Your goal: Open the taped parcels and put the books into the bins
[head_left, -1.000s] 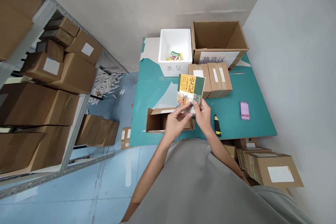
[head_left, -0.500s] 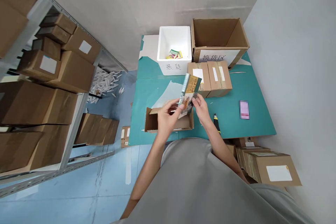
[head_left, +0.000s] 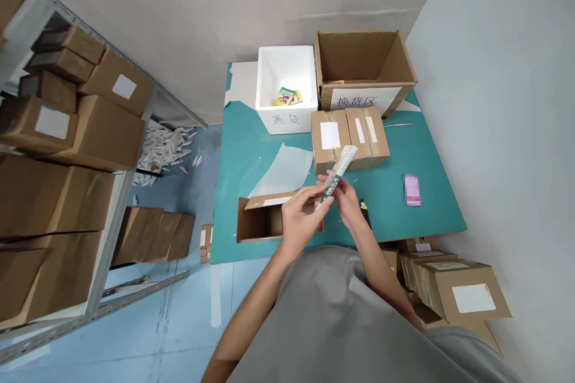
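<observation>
A printed book [head_left: 338, 173] is held between both hands, its narrow spine turned up toward me and its covers mostly out of sight. My left hand [head_left: 302, 218] grips its near end, thumb along the spine. On the far side my right hand [head_left: 348, 203] has its fingers behind the book. Below and left of them, an opened cardboard box [head_left: 260, 224] with a raised flap rests at the table's near edge; my left hand covers part of it. A box cutter [head_left: 365, 212] lies to the right, partly hidden by my right forearm.
On the green table [head_left: 242, 149] stand a white foam box [head_left: 287, 119] with several small colourful packets inside, a large open carton [head_left: 366, 99] and two taped cartons [head_left: 330, 134]. A phone-like pink item [head_left: 412, 190] lies right. Shelves of cartons [head_left: 108, 131] stand left.
The book has been turned from showing its cover to showing its spine, and sits slightly lower. My view has shifted a little to the right.
</observation>
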Demonstrator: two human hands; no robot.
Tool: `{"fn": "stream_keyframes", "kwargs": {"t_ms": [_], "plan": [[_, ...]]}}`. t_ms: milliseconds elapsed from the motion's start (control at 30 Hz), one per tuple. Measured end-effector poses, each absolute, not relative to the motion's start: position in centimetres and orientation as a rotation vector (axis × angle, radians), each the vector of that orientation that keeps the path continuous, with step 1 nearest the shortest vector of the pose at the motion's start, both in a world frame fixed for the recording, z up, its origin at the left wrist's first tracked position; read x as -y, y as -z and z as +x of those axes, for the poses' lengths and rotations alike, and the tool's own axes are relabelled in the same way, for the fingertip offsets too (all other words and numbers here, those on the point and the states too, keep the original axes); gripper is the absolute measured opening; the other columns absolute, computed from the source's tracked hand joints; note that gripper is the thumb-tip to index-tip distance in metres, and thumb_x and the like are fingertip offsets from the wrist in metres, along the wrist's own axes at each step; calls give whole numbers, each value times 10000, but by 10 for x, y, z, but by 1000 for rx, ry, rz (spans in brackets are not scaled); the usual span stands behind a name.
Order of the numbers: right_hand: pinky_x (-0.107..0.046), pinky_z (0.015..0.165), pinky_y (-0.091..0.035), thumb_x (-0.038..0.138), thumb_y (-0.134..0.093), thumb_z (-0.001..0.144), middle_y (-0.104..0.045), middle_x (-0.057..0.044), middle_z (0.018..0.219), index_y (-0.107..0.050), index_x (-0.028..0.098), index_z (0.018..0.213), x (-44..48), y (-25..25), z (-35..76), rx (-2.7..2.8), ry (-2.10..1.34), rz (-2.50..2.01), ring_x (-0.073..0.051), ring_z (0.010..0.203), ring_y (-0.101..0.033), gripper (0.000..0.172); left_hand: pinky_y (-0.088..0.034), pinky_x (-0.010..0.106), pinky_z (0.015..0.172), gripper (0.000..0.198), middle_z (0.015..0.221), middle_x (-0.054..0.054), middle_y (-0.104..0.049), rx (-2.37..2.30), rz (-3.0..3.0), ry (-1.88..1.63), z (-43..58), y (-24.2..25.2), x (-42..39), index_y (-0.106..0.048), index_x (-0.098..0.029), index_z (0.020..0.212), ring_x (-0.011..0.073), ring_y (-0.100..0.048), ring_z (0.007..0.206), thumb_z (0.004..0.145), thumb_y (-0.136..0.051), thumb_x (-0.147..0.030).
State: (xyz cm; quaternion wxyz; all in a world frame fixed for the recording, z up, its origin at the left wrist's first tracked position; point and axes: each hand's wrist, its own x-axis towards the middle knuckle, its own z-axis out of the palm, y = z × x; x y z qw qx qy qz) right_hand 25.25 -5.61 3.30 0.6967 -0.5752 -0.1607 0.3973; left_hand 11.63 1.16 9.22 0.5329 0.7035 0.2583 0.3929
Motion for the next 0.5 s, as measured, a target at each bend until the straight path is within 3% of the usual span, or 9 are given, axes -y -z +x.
{"fn": "stream_keyframes", "kwargs": {"t_ms": [67,133,267,367,467,500], "plan": [[-505,1216,-596,512,-1003,785,-815,-95,1430,-811,286,1388,65,-26,263,321,-868,-1267,-359,1392,-733,672,-696,352,889,365,1078,89,-867,-757,1490,-879,120,-76,-34,-862,-209,1121,234,-834,974,960,-877,-536],[-515,1207,-609,446,-1039,728,-819,-111,1431,-821,268,1399,72,-18,273,262,-859,-1280,-368,1409,-728,727,-683,340,842,464,1030,95,-859,-867,1398,-842,126,-60,-56,-839,-193,1073,234,-815,936,927,-871,-633],[-556,1121,-676,498,-967,823,-791,-108,1492,-784,258,1502,69,-11,305,195,-775,-1326,-389,1418,-725,743,-661,288,670,561,1109,110,-840,-807,1407,-612,149,-45,-94,-829,-190,1143,226,-778,901,927,-816,-708],[-559,1211,-630,571,-923,871,-739,-106,1573,-770,241,1533,46,-24,354,269,-662,-1403,-390,1500,-676,755,-614,253,498,627,1143,103,-808,-671,1403,-431,188,-51,-123,-813,-201,1303,204,-738,821,923,-811,-701],[-540,1302,-554,635,-858,930,-694,-98,1636,-766,242,1541,6,-50,425,456,-490,-1499,-381,1602,-583,732,-629,251,507,545,1053,94,-785,-558,1433,-430,253,-66,-166,-817,-184,1257,182,-711,764,932,-840,-621],[-551,1271,-586,647,-824,958,-692,-91,1639,-757,252,1552,-11,-60,451,523,-453,-1515,-385,1585,-600,717,-636,253,522,501,1046,93,-784,-544,1447,-462,279,-72,-182,-817,-177,1237,180,-712,765,939,-850,-579]]}}
